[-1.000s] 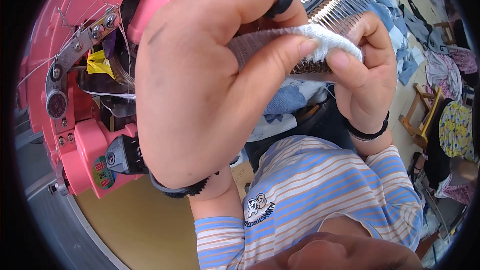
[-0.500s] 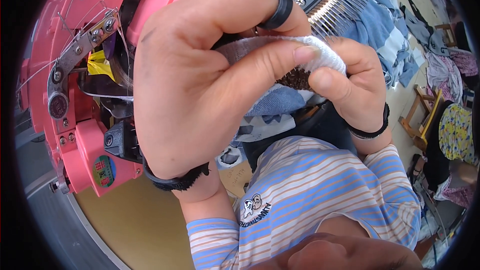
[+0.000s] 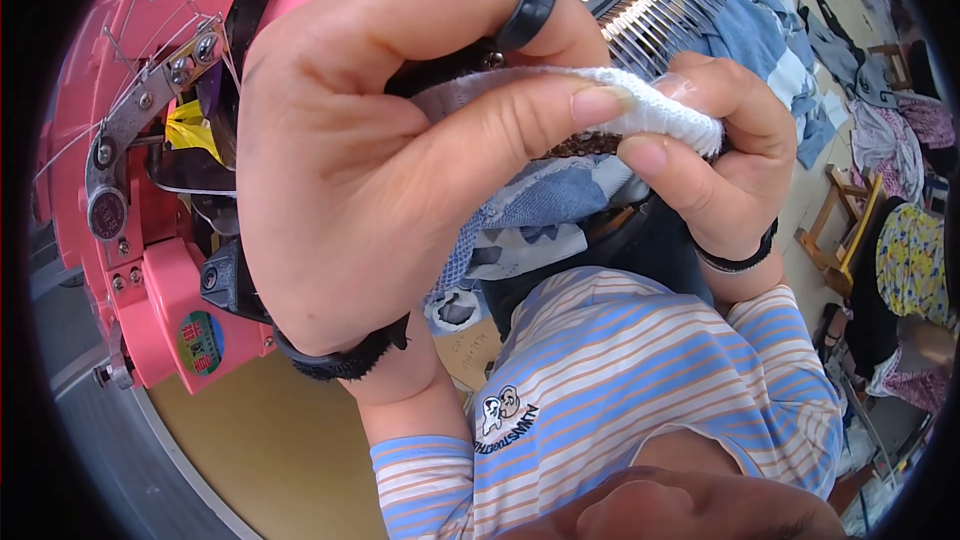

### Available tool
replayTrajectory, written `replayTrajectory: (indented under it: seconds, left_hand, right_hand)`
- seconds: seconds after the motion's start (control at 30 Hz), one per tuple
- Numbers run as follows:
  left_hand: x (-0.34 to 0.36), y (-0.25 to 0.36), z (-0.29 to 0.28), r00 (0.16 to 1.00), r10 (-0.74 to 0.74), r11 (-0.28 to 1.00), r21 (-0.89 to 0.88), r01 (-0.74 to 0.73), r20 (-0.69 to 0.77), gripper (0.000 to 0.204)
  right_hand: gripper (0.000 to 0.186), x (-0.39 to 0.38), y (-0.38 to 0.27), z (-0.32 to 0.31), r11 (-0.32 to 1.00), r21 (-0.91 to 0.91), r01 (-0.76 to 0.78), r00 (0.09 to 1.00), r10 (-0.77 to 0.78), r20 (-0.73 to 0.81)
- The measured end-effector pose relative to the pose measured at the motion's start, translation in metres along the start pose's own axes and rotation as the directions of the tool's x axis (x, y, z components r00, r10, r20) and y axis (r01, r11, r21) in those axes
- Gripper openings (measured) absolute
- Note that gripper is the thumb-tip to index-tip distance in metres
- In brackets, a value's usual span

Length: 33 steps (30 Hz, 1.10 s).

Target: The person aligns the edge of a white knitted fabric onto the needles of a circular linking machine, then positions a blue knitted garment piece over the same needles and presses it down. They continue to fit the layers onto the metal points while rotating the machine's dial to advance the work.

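Note:
Between my two hands is a strip of white knitted fabric (image 3: 665, 112) with a dark brown underside (image 3: 585, 146). My left hand (image 3: 330, 180) is closed on it, thumb lying along the near face and fingers curled behind. A black ring-like band (image 3: 530, 10) sits on one of its fingers. At the strip's right end my right hand (image 3: 745, 155) pinches the fabric between thumb and forefinger. Just beyond the strip stands the ring of metal needles (image 3: 690, 5) of a pink machine; whether the strip touches them I cannot tell. Blue and white knitted fabric (image 3: 550, 198) hangs below.
On the left are the pink machine's body (image 3: 165, 290) and a metal arm with thread guides (image 3: 145, 100). Blue and white knit pieces (image 3: 760, 40) lie beyond the needles. At right, a wooden stool (image 3: 840, 230) and a yellow patterned cloth (image 3: 910, 250) stand out among piled garments.
My left hand has shifted a little left and my right hand slightly right. The white strip reaches farther right, its edge turned so that less of the brown side shows.

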<state>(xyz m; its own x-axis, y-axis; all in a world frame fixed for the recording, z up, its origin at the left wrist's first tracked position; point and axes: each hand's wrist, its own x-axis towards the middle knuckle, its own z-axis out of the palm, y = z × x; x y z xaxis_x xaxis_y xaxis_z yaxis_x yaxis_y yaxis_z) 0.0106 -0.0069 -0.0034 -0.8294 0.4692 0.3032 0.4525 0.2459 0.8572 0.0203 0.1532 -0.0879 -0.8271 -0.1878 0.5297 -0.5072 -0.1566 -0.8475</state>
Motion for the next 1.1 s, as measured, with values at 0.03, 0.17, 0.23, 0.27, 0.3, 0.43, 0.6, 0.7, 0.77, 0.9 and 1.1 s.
replayTrajectory:
  seconds: [0.03,0.17,0.23,0.27,0.3,0.43,0.6,0.7,0.77,0.9,1.1]
  left_hand:
    - [-0.001,-0.002,0.0,1.0,-0.004,1.0,-0.008,0.004,-0.025,0.007]
    - [-0.005,-0.008,-0.005,0.998,-0.037,0.998,-0.06,0.033,-0.056,0.007]
    - [-0.006,-0.005,-0.003,0.992,-0.053,0.998,-0.021,0.051,-0.117,0.007]
    - [-0.006,-0.002,-0.001,0.982,-0.068,0.997,0.013,0.072,-0.176,0.006]
    - [-0.006,-0.001,0.002,0.982,-0.067,0.997,0.012,0.07,-0.174,0.006]
    - [-0.002,0.005,0.003,0.95,-0.191,0.982,-0.039,0.187,-0.246,0.006]
    - [-0.001,0.012,0.006,0.938,-0.27,0.938,0.158,0.307,-0.218,0.008]
    - [0.001,0.012,0.009,0.931,-0.269,0.949,0.096,0.299,-0.247,0.008]
    - [0.001,0.015,0.009,0.92,-0.323,0.934,0.083,0.348,-0.222,0.009]
    - [0.002,0.017,0.014,0.898,-0.344,0.924,0.074,0.376,-0.273,0.008]
    - [0.003,0.015,0.01,0.914,-0.322,0.93,0.096,0.354,-0.248,0.008]
  right_hand:
    - [0.024,0.0,0.0,0.0,1.0,-0.001,0.0,1.0,0.0,-0.001]
    - [0.021,0.001,0.005,0.002,0.998,0.059,0.015,0.997,-0.011,-0.078]
    - [0.02,0.004,0.009,0.001,0.991,0.101,0.09,0.991,-0.079,-0.111]
    - [0.02,0.006,0.014,-0.003,0.99,0.103,0.092,0.991,-0.08,-0.109]
    - [0.02,0.007,0.021,-0.009,0.987,0.117,0.111,0.986,-0.094,-0.14]
    - [0.016,0.005,0.064,-0.028,0.993,0.1,0.056,0.998,-0.054,-0.026]
    - [0.015,0.0,0.074,-0.016,0.917,0.362,-0.168,0.966,0.08,0.246]
    - [0.015,0.011,0.083,-0.023,0.709,0.678,-0.194,0.938,-0.067,0.339]
    - [0.016,0.013,0.076,-0.021,0.722,0.647,-0.247,0.938,0.012,0.346]
    - [0.027,0.01,0.069,-0.006,0.741,0.592,-0.318,0.926,0.111,0.36]
    - [0.01,0.006,0.077,-0.001,0.708,0.678,-0.198,0.963,0.01,0.27]
